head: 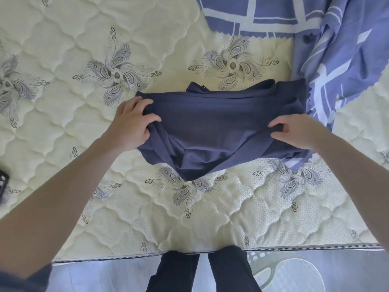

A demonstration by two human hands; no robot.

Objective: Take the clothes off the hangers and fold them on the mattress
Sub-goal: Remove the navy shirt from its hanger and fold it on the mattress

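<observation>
Two hands folding a navy garment point(221, 123) on a quilted mattress point(73, 49).
Left hand point(131, 123) and right hand point(294, 131) each pinch a side edge; a blue-patterned sheet point(336, 49) lies beside it.

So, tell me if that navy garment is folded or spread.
Partly folded: navy garment lies in doubled layers on the mattress, its near edge bunched and loose.

1. Sheet point(341, 60): blue with white bands and blocks, zigzag-cut edge, lying rumpled at upper right.
2. Basket point(290, 275): pale plastic with round perforations, standing on the floor at lower right, partly in view.
3. Floor point(101, 277): grey, smooth.
4. Dark object point(3, 182): at left edge, cut off; kind unclear.
</observation>
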